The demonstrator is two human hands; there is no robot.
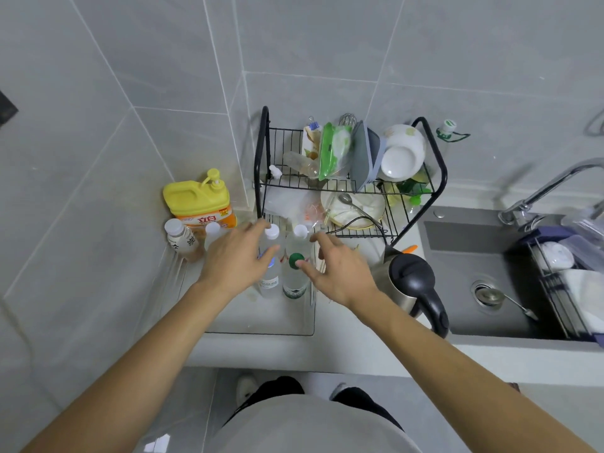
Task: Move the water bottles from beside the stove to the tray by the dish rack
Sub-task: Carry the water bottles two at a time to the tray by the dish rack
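Both hands are out over the clear tray (228, 325) on the counter (346, 325), fingers spread and loose, holding nothing. The left hand (238, 259) hovers against a white-capped bottle (270, 256); the right hand (340, 273) sits just beside the green-capped bottle (295, 273), thumb near the cap. Both bottles stand upright in the tray, right in front of the black dish rack (346, 178). A yellow detergent jug (199, 201) sits to the left, a kettle (408, 282) to the right by the sink (474, 256).

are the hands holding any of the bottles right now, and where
Neither grips one. The left hand and right hand hover open over the clear bottles in the tray, fingers spread.
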